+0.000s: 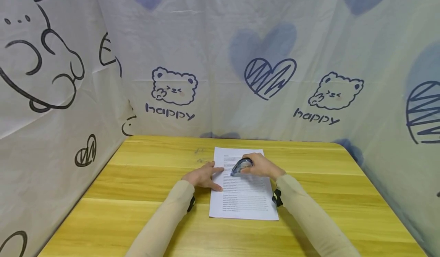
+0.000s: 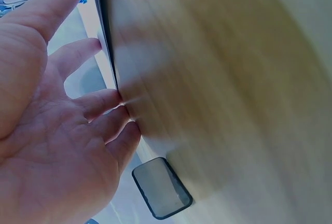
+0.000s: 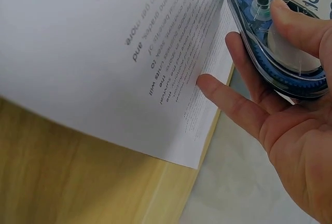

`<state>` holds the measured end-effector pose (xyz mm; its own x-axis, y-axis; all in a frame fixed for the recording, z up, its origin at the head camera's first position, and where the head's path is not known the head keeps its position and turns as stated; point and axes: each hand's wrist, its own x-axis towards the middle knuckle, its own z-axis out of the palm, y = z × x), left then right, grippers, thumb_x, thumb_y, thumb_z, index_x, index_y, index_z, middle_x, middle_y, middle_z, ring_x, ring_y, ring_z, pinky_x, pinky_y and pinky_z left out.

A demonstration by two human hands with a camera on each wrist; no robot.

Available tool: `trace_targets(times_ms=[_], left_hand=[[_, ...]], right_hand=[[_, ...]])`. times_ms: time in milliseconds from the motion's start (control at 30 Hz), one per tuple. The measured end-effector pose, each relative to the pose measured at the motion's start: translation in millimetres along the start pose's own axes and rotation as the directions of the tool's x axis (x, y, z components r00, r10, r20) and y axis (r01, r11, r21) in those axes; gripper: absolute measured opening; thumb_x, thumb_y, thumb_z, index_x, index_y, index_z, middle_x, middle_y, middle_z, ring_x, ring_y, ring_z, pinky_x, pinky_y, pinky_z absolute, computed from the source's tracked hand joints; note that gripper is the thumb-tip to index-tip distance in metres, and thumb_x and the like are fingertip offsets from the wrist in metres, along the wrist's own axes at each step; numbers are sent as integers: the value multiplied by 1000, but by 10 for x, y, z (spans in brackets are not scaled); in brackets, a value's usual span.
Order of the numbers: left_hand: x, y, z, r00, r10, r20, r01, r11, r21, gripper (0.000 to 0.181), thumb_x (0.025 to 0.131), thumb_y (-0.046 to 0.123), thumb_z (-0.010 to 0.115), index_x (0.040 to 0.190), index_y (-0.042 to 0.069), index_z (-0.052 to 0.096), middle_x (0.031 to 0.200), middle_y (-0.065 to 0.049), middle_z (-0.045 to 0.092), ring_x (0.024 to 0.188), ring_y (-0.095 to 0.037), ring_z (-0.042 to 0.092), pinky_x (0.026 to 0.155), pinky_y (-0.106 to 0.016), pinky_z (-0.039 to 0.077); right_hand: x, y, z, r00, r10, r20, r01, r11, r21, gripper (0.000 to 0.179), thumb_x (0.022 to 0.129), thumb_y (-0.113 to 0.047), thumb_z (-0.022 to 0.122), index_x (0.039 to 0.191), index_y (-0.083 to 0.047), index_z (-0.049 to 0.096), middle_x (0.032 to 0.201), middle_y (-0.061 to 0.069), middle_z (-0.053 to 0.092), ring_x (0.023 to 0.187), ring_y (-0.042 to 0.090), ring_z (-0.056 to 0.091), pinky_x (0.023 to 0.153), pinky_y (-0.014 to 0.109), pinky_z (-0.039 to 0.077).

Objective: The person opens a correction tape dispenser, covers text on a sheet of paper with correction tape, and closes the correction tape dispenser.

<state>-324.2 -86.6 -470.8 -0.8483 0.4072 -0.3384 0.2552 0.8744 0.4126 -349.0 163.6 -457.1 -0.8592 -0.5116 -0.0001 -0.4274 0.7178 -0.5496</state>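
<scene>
A printed sheet of paper [image 1: 240, 203] lies on the wooden table. My right hand [image 1: 262, 165] grips a clear and blue correction tape dispenser [image 1: 242, 166], its tip down at the printed lines. In the right wrist view the thumb presses the side of the dispenser [image 3: 285, 47], and an extended fingertip [image 3: 207, 84] reaches the page. My left hand [image 1: 204, 177] spreads its fingers at the sheet's left edge, thumb and index finger on the page. From the left wrist view, several fingertips of that hand [image 2: 67, 125] touch the tabletop beside the edge.
The yellow wood-grain table [image 1: 137, 207] extends on both sides of the sheet. A printed cloth [image 1: 220, 39] hangs behind it and along the sides. Faint marks [image 1: 199, 151] show on the wood left of the sheet. A small dark-rimmed rectangle [image 2: 162, 187] appears below the left hand.
</scene>
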Motion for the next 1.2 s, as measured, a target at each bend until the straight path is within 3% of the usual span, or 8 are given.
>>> trace_targets(times_ms=[1200], left_hand=[[25, -29, 24, 1000, 19, -13, -19, 1000, 1, 84, 81, 46, 77, 152, 26, 37, 165, -14, 10, 152, -32, 11, 121, -52, 20]], right_hand=[[-61, 91, -50, 1000, -6, 16, 5, 1000, 27, 14, 87, -20, 75, 99, -16, 68, 91, -4, 67, 83, 14, 56, 82, 36, 46]])
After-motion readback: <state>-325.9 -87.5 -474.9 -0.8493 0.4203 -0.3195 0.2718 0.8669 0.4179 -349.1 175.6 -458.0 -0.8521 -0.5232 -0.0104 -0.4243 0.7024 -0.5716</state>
